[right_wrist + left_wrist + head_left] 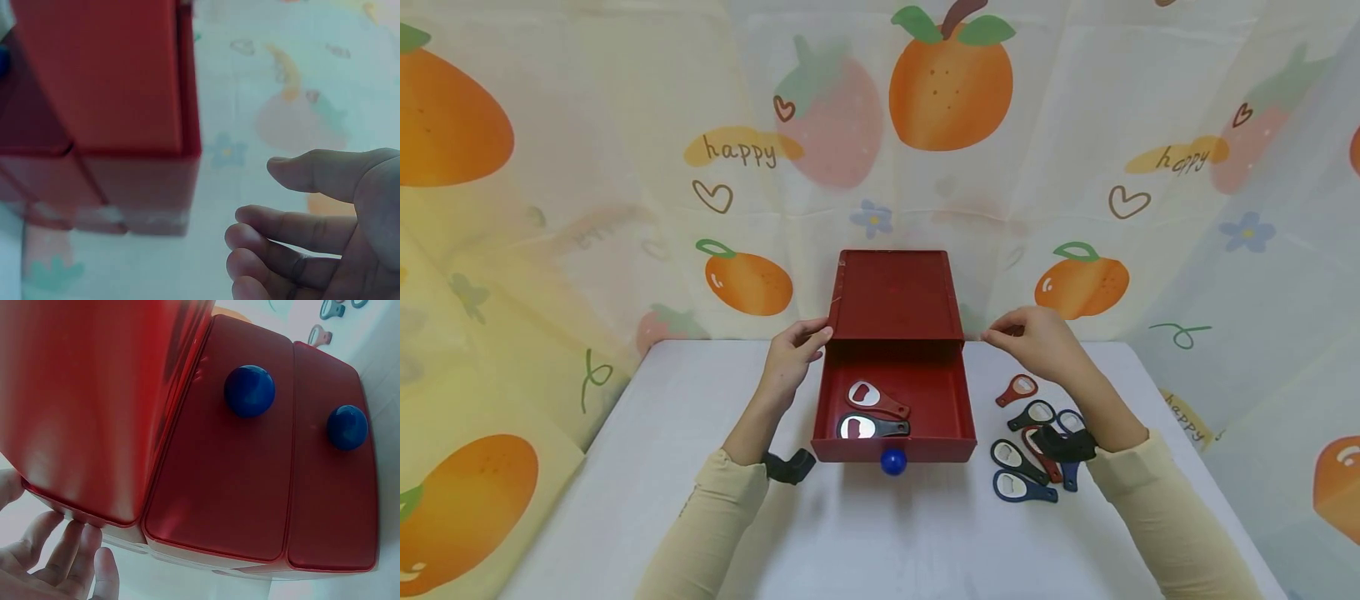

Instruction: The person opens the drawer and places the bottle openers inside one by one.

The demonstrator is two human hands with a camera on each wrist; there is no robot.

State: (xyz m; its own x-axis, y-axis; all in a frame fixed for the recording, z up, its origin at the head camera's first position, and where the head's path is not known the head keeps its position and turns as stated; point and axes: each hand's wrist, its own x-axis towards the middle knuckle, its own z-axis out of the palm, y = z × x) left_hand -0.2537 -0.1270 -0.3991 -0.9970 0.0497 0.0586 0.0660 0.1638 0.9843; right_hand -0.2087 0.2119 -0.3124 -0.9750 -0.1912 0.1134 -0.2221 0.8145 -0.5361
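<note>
A red drawer cabinet (895, 292) stands mid-table, its top drawer (936, 392) pulled out. Inside that drawer lie a red bottle opener (891, 406) and a black bottle opener (891, 427), side by side. My left hand (790, 358) touches the cabinet's left side near its front; in the left wrist view its fingers (81, 556) rest along the red side. To the right of the cabinet, my right hand (1037, 340) hovers with fingers loosely bent. The right wrist view shows a gap between this hand and the cabinet, with nothing held.
Several bottle openers lie on the white table (700, 392) at right, among them a red one (1017, 389) and a blue one (1022, 487). Two lower drawers with blue knobs (250, 391) are closed. A fruit-print cloth (625, 125) hangs behind.
</note>
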